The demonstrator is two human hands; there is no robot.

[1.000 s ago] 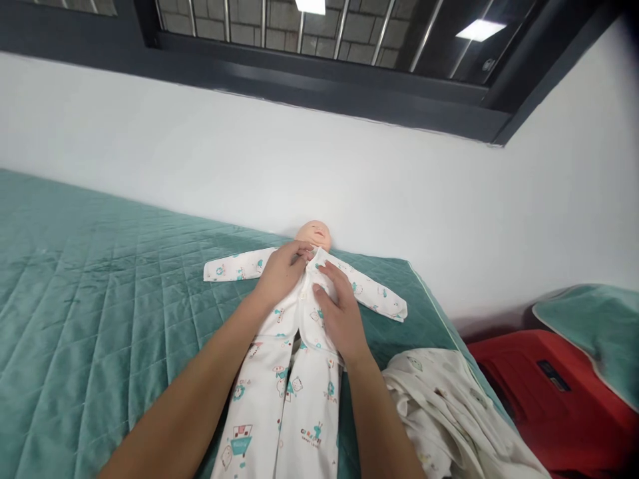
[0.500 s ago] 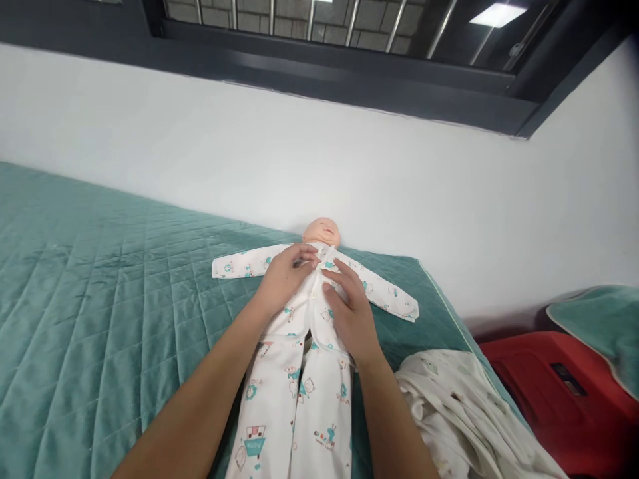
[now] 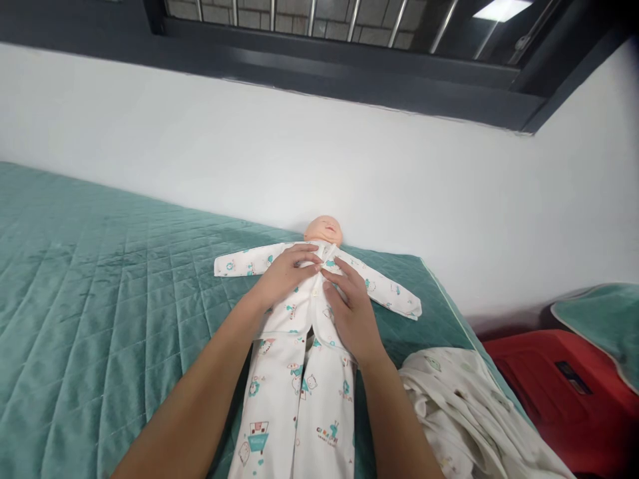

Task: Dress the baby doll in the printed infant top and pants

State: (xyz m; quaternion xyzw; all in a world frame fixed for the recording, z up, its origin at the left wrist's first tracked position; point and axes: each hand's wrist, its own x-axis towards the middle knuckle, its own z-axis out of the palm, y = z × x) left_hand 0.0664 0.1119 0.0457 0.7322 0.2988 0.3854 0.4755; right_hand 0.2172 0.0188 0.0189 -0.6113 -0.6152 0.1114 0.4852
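A baby doll point(image 3: 324, 229) lies on its back in a white printed baby shirt point(image 3: 287, 313) with its sleeves spread out. White printed baby pants point(image 3: 272, 399) cover the legs. My left hand point(image 3: 292, 269) is at the upper chest, thumb and fingertips pinching the shirt's front edge. Opposite it, my right hand point(image 3: 349, 299) has its bent fingertips at the same spot on the front opening. Whatever fastener lies between the fingertips is too small to make out. Below the hands the shirt front parts in a narrow gap near the hem.
A green quilted cover point(image 3: 124, 299) lies under the doll. Crumpled white cloth point(image 3: 459, 406) sits at the lower right, near a red plastic case point(image 3: 559, 392) with green fabric point(image 3: 599, 319) behind it. A white wall point(image 3: 249, 146) rises beyond the doll's head, below a barred window.
The view has shifted slightly. My hands stay at the same place on the shirt front, with the left fingertips moved a little toward the right hand.
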